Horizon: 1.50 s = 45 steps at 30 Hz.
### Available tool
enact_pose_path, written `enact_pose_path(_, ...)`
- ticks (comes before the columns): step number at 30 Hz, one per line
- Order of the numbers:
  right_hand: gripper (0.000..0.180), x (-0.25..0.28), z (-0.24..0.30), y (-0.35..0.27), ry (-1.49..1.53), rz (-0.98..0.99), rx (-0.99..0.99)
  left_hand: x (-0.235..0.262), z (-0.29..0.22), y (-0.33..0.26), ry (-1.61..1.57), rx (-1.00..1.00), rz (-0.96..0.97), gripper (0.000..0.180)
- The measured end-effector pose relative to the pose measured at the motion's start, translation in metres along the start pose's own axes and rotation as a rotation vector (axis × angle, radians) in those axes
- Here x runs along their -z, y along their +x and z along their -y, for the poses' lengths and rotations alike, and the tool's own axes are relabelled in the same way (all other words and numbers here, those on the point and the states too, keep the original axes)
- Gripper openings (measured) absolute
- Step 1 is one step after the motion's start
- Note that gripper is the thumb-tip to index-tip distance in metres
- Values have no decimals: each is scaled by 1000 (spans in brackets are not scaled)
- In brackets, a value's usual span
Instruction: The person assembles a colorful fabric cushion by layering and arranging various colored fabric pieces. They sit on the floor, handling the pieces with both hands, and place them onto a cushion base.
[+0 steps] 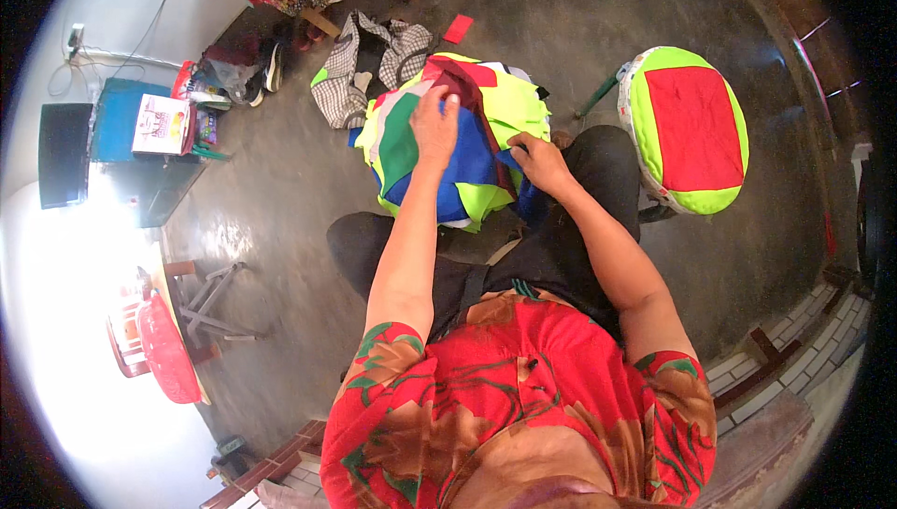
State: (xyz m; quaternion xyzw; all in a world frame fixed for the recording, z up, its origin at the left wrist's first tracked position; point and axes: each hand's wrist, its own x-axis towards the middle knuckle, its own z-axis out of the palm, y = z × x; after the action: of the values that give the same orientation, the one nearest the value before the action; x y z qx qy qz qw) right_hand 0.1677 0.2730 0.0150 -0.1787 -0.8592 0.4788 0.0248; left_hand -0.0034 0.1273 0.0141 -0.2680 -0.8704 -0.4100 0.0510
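On our lap sits a pile of cloth pieces (458, 149); our left hand (435, 126) lies spread atop it, our right hand (537, 161) pinches an edge. Soft, light, floppy — best gripped at edges.

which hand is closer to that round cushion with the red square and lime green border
The right hand. It rests on the right edge of the pile of coloured fabric pieces, on the side facing the round cushion. The left hand lies farther left, on top of the pile.

Head camera looks steeply down, close over the lap.
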Motion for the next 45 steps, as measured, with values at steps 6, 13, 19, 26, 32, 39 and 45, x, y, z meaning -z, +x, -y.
enact_pose_path(6,46,3,11,-5,-279,122,-104,24,-1,-41,133,292,-48,45)
enact_pose_path(13,44,-2,13,-7,-406,231,-132,36,-26,-72,537,357,88,58)
enact_pose_path(19,35,-1,12,-1,-284,204,-177,38,-26,-68,523,467,225,38)
enact_pose_path(26,26,-8,-6,10,483,280,-363,36,-15,-73,323,349,63,25)
enact_pose_path(32,24,9,16,3,893,201,-536,49,-15,-70,-538,580,54,14)
enact_pose_path(39,41,2,17,-4,345,31,-55,29,-59,-85,-313,273,124,23)
enact_pose_path(45,48,6,11,2,652,307,-32,24,-62,-89,-535,208,301,22)
